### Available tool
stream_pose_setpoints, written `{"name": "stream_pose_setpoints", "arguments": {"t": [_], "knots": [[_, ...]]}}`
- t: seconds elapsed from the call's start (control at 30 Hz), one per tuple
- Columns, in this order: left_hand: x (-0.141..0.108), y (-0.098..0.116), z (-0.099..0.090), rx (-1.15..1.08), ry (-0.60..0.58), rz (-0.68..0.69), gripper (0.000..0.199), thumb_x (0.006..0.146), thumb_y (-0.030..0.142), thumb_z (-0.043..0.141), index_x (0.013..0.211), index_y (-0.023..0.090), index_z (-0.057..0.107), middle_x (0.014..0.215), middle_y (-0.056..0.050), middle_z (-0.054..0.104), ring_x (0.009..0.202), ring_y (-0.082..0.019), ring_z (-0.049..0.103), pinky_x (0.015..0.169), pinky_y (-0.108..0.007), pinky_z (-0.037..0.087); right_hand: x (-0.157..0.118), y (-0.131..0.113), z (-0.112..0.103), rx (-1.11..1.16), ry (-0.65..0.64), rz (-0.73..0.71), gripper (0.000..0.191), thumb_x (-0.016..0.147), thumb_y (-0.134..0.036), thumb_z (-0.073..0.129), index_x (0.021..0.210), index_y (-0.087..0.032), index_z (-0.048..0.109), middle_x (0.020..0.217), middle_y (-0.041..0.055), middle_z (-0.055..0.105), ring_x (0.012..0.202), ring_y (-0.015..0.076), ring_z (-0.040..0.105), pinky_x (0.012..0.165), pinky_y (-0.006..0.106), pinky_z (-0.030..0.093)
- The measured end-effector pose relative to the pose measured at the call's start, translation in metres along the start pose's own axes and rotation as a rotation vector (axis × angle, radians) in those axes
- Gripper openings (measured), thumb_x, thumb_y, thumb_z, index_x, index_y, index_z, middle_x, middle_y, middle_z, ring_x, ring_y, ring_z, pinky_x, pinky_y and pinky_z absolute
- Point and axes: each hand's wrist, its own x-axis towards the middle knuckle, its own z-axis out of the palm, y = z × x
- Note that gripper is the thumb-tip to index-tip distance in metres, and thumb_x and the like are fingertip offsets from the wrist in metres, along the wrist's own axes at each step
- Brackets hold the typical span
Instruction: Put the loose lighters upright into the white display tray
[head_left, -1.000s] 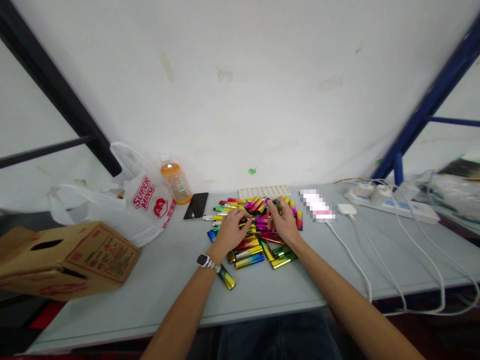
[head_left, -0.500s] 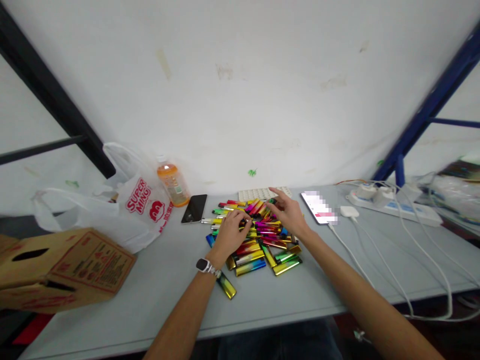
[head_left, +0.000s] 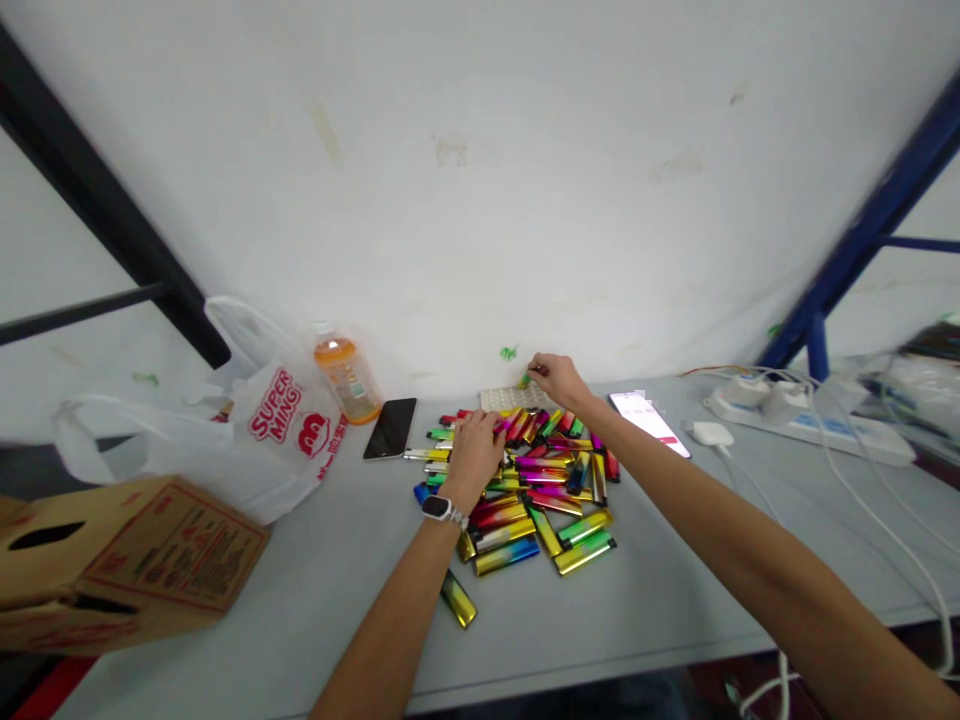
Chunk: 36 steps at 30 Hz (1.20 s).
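Note:
Shiny metallic-coloured lighters point(head_left: 510, 525) lie in a loose pile on the grey table, in yellow, green, red, magenta and blue. My left hand point(head_left: 474, 452), with a watch at the wrist, reaches over the pile's left side. Its fingers are closed at a magenta lighter point(head_left: 500, 426), partly hidden by them. Behind the pile, against the wall, stands a white tray with rows of holes point(head_left: 495, 398). My right hand point(head_left: 559, 378) is pinched on a green-yellow lighter point(head_left: 523, 381) over this tray; its fingers cover most of the lighter.
To the left are a dark phone point(head_left: 391, 428), an orange drink bottle point(head_left: 349, 377), a white plastic bag point(head_left: 255, 430) and a cardboard box point(head_left: 157, 560). A lit phone point(head_left: 646, 424), a charger point(head_left: 711, 433), cables and a power strip point(head_left: 814, 425) lie on the right.
My right hand has moved from the pile's right side up and back to the tray, with a lighter in it. My left hand has shifted slightly and closed at the magenta lighter.

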Motion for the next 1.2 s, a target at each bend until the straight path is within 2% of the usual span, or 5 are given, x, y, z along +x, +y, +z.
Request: {"name": "stream_pose_setpoints", "arguments": {"t": [0.37,0.6,0.8,1.0,1.2], "knots": [[0.003,0.002,0.005,0.061,0.014,-0.034,0.015,0.089,0.025,0.06,0.101,0.019,0.067,0.105,-0.011,0.072,0.105,-0.03,0.061,0.091,-0.044,0.042,0.015,0.008,-0.006,-0.108,-0.086,-0.093,0.017,0.086,-0.017,0.06,0.09,-0.015,0.076,0.087,0.0075,0.073,0.076,0.0175,0.063,0.076,0.027,0.045],[0.004,-0.001,0.012,0.06,0.081,-0.047,0.011,0.085,0.024,0.064,0.096,0.02,0.067,0.099,-0.009,0.073,0.101,-0.028,0.06,0.09,-0.043,0.041,0.022,0.011,-0.009,-0.146,-0.134,-0.145,0.018,0.086,-0.017,0.059,0.088,-0.016,0.077,0.086,0.0064,0.073,0.075,0.0171,0.062,0.075,0.026,0.044],[0.004,0.002,0.011,0.05,0.049,-0.058,0.014,0.086,0.024,0.064,0.099,0.02,0.067,0.101,-0.01,0.072,0.104,-0.031,0.059,0.09,-0.046,0.04,0.023,0.015,-0.008,-0.142,-0.158,-0.113,0.018,0.087,-0.017,0.061,0.091,-0.014,0.078,0.086,0.0067,0.069,0.075,0.0164,0.062,0.075,0.026,0.046],[0.006,0.005,0.004,-0.09,0.157,-0.015,0.014,0.094,0.03,0.056,0.1,0.021,0.065,0.09,-0.006,0.071,0.092,-0.026,0.061,0.085,-0.041,0.044,0.005,0.001,-0.006,-0.295,-0.113,-0.054,0.032,0.096,-0.032,0.053,0.117,-0.02,0.074,0.111,0.0118,0.056,0.085,0.0188,0.062,0.081,0.03,0.046],[0.002,0.014,-0.004,-0.312,0.301,0.031,0.016,0.094,0.032,0.056,0.099,0.02,0.065,0.09,-0.005,0.068,0.091,-0.023,0.059,0.088,-0.039,0.046,-0.017,-0.006,-0.004,-0.471,-0.194,-0.062,0.049,0.101,-0.035,0.041,0.149,-0.023,0.048,0.107,0.0157,0.054,0.107,0.0295,0.057,0.088,0.038,0.042]]}}
